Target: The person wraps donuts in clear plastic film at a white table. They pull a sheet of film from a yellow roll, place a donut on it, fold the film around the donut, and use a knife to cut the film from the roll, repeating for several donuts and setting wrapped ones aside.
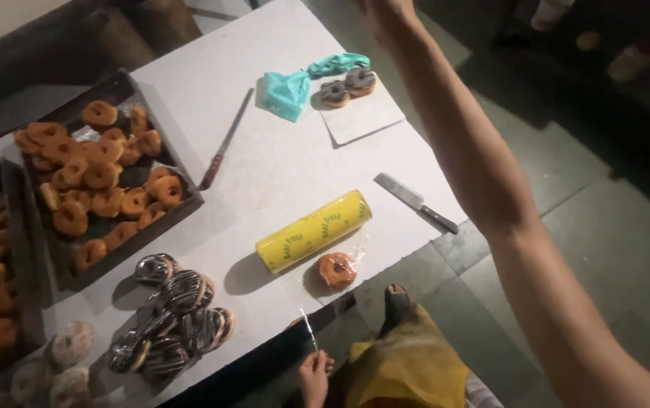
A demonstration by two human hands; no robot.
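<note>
My left hand (314, 375) is at the table's near edge, pinching a twisted strand of clear cling film (308, 326). The film runs up to a sheet under an orange-glazed doughnut (338, 270). Just behind the doughnut lies a yellow roll of cling film (314, 230). My right arm stretches across the right side of the view. My right hand (382, 17) is at the top edge beyond the table's far end, partly cut off, and its grip is unclear.
On the white table (280, 166): a dark tray of plain doughnuts (98, 181), a pile of chocolate-striped doughnuts (177, 317), sugared doughnuts (68, 363), a teal piping bag (287, 91), two dark-topped doughnuts (348, 81) on a white board (370, 117), a knife (416, 202) and a long spatula (224, 142).
</note>
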